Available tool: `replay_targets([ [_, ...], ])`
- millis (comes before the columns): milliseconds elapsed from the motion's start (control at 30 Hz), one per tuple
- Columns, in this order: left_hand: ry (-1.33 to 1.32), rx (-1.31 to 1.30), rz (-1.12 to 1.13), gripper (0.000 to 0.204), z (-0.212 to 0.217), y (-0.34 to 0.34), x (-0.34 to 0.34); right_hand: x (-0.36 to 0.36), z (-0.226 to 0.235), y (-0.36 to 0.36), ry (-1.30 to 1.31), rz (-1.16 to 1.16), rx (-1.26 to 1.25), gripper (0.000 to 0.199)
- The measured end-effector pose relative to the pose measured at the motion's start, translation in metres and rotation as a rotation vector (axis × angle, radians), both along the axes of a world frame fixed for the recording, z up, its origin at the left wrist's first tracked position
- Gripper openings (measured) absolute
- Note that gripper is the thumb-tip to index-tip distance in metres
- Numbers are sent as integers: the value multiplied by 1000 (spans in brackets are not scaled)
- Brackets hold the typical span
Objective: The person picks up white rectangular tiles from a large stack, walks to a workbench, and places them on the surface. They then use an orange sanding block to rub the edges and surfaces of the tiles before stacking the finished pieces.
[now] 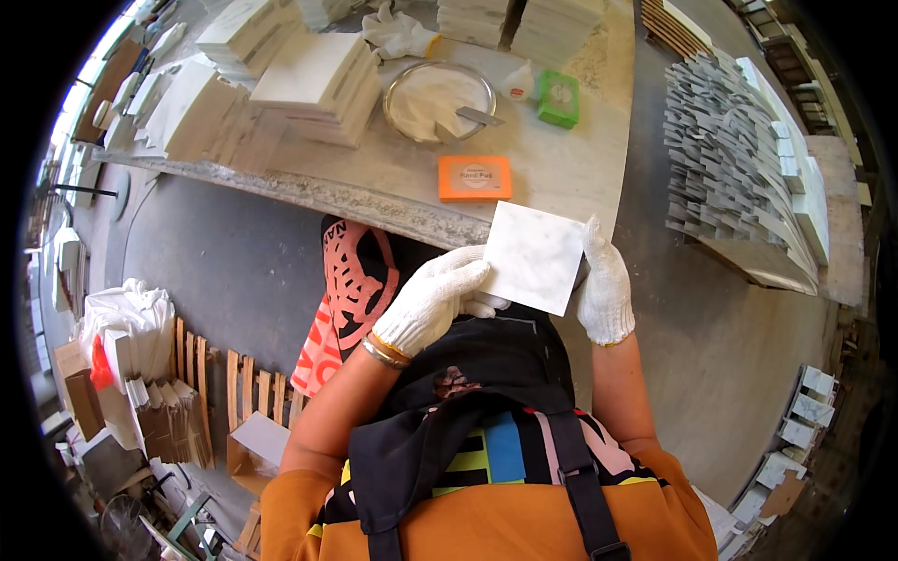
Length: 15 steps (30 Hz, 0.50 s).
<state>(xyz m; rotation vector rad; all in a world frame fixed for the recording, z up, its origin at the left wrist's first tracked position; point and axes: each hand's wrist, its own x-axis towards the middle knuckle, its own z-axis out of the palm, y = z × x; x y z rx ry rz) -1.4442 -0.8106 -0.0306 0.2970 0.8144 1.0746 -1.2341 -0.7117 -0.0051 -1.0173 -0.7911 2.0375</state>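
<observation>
A square white marble tile point(533, 257) with faint grey veining is held up in front of me, just off the table's near edge. My left hand point(432, 294), in a white knit glove, grips its left side with the thumb on the face. On the opposite edge my right hand point(606, 285), gloved the same way, closes around the tile; its fingers behind are partly hidden. Beyond the tile, an orange hand-pad box point(474, 179) lies on the stone-topped table point(393, 201). Farther back rests a round metal dish point(438, 93) of white material with a putty knife point(481, 116) across its rim.
A green box point(558, 99) and a small white bottle point(518, 82) stand right of the dish. Tile stacks point(313, 79) and a loose white glove point(400, 33) occupy the table's back left. Rows of grey tile pieces point(725, 154) sit on the right; pallets point(253, 383) lie lower left.
</observation>
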Motion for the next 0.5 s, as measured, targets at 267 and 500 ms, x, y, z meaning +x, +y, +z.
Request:
replay_targets([
  [267,-4,-18,11,45,-6,-13,-7,-14,-12,1,-16,49,-106,57],
  [500,55,107,-8,69,-1,-12,-4,-22,-9,7,-239,204,55,59],
])
